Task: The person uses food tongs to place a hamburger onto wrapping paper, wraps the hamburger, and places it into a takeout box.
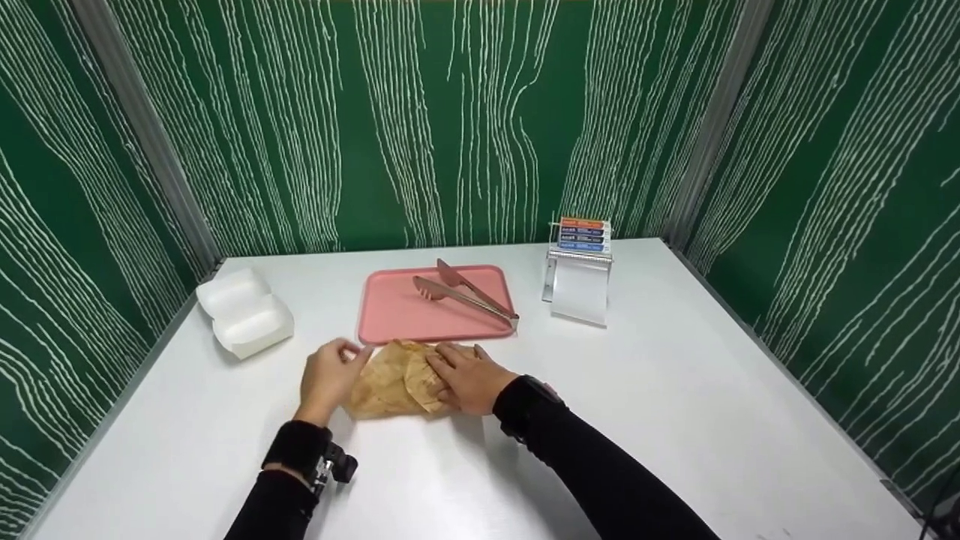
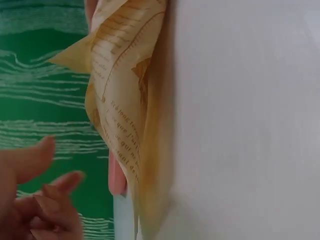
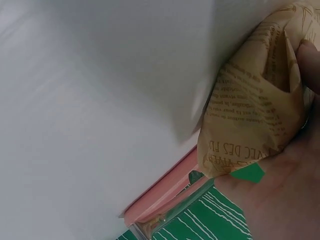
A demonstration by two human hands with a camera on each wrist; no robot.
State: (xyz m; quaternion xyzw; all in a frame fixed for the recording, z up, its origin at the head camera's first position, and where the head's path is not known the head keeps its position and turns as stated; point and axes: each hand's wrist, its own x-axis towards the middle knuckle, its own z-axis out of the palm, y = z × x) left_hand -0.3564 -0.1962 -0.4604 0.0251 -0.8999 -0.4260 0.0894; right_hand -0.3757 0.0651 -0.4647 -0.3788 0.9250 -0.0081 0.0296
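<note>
Loosely crumpled, printed brown paper (image 1: 386, 384).

Tan paper (image 1: 381, 388) printed with darker brown lettering (French-looking words, in rows); pink tray (image 1: 390, 307); silver tongs (image 1: 484, 301) with dull pink tips; white table (image 1: 750, 405); white carton (image 1: 255, 322); black sleeves (image 1: 607, 465); deep green walls (image 1: 480, 120) streaked with wavy, pale lines.

Brown paper (image 2: 117, 115), small print: brown lines, partly lost in the creases; "long" and "que j'ai" can be made out in the left wrist view.
Brown paper, large print: capitals in the right wrist view that seem to read "VEC DES", neighbouring letters unclear.
Coloured strips (image 1: 581, 237) on the stand (image 1: 585, 256): lettering too small to read.
</note>
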